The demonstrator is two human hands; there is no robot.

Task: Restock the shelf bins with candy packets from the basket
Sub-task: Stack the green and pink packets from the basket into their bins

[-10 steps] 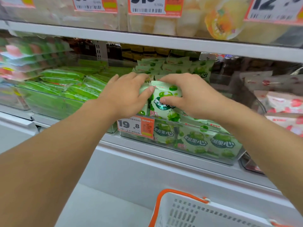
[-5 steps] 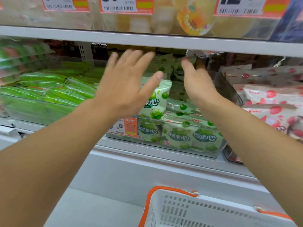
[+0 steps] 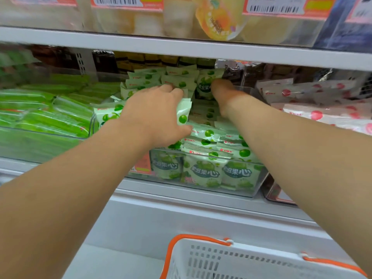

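A clear shelf bin (image 3: 203, 190) holds several white-and-green candy packets (image 3: 205, 174), some upright at the front and others piled flat behind. My left hand (image 3: 155, 117) lies on the left side of the pile, fingers curled over the packets and thumb under one upright green candy packet (image 3: 184, 112). Deeper in the bin, my right hand (image 3: 223, 95) is stretched out edge-on, its fingertips against an upright packet (image 3: 204, 87) at the back. The white basket (image 3: 231, 260) with orange handles sits below the shelf; its inside is out of view.
To the left is a bin of bright green packets (image 3: 46, 117); to the right are white packets with red fruit (image 3: 322, 113). The shelf above (image 3: 181, 47) hangs low over the bins, with price tags and pale bags on it. An orange price tag (image 3: 143, 164) hangs on the bin front.
Both hands have gone from spread above the bin front down and deeper into it. The left has closed over the packets; the right has reached to the back row.
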